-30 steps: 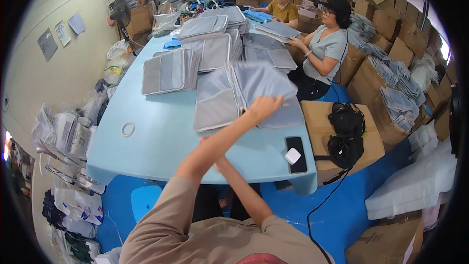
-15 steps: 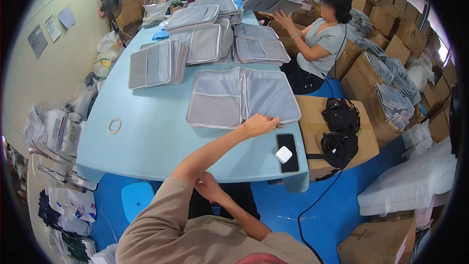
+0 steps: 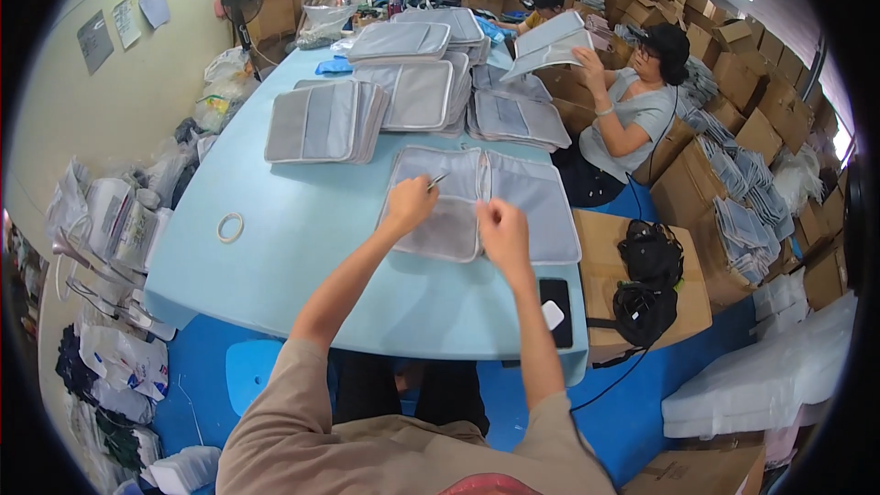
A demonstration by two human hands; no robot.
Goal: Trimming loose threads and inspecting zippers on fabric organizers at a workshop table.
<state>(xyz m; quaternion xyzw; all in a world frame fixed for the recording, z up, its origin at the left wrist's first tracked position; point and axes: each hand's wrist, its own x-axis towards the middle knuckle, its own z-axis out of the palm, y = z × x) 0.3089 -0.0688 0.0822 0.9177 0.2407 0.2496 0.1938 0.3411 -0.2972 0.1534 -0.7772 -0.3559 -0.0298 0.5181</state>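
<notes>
An opened grey fabric case point(image 3: 541, 202) lies flat on the table in front of me, its two panels joined by a middle seam. Over its left panel, my left hand point(image 3: 412, 203) is closed around a small pointed metal tool point(image 3: 438, 180). That tool is too small to name for certain. My right hand point(image 3: 504, 231) is closed at the case's middle seam, fingers pinched; whatever they grip is hidden. Just beyond the case lie stacks of similar grey cases point(image 3: 417, 92).
The table point(image 3: 293, 266) also carries a tape roll point(image 3: 229, 227) and a black phone point(image 3: 561, 335) with a white case on it. At the right, a co-worker point(image 3: 632, 119) holds up a grey case. Nearby are a carton point(image 3: 596, 238) with black bags point(image 3: 649, 266) and a fan point(image 3: 243, 0).
My left hand has moved left from the case's lower right edge with the tool. My right hand has come up from my lap to the seam. The co-worker's grey case has tilted upward.
</notes>
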